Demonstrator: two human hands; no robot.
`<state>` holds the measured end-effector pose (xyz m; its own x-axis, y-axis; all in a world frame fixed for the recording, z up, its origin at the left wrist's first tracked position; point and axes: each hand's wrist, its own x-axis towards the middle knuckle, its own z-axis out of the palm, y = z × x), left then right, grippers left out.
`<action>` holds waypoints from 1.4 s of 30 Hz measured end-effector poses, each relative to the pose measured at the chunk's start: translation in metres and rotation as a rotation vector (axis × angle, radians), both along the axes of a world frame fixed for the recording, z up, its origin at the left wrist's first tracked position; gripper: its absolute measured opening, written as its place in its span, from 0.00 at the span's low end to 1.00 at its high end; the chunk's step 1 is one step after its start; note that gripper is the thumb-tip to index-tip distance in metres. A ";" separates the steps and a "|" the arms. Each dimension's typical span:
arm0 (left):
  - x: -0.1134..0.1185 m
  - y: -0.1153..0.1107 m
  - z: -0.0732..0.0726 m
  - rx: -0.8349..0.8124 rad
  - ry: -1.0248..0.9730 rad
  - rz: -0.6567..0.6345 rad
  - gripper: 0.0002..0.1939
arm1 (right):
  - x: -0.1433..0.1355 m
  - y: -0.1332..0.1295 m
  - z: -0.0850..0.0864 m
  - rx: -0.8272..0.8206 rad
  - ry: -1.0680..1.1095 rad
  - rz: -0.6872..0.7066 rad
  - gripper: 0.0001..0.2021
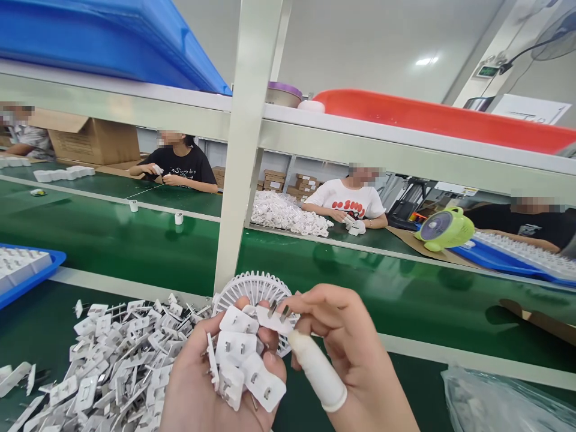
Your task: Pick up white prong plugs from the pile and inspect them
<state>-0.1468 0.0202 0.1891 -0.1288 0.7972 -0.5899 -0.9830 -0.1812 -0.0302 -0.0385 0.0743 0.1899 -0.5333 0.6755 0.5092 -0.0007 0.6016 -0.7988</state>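
My left hand is cupped palm up near the bottom middle, holding several white plug plates with metal prongs. My right hand, with a white finger cot on one finger, pinches one plug plate at the top of that stack. Just left of my hands lies a large loose pile of the same white plug plates on the green table. A small white fan stands right behind my hands.
A green conveyor belt runs across beyond a white frame post. A blue tray of parts sits at left, a clear plastic bag at bottom right. Other people work across the belt beside a green fan.
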 end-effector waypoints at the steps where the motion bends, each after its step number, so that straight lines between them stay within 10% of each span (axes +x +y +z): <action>1: 0.000 0.000 0.001 -0.003 0.016 -0.008 0.11 | -0.001 0.000 -0.001 0.048 0.037 -0.010 0.13; 19: 0.000 -0.002 0.000 0.073 0.050 -0.026 0.09 | -0.011 -0.014 -0.004 0.436 0.232 -0.195 0.26; 42: -0.005 -0.007 -0.010 0.080 0.028 -0.027 0.14 | -0.007 -0.016 -0.003 0.329 0.215 -0.139 0.26</action>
<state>-0.1519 0.0136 0.1789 -0.1226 0.8452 -0.5202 -0.9881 -0.1530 -0.0157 -0.0456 0.0580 0.1872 -0.3065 0.5167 0.7994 -0.0470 0.8306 -0.5549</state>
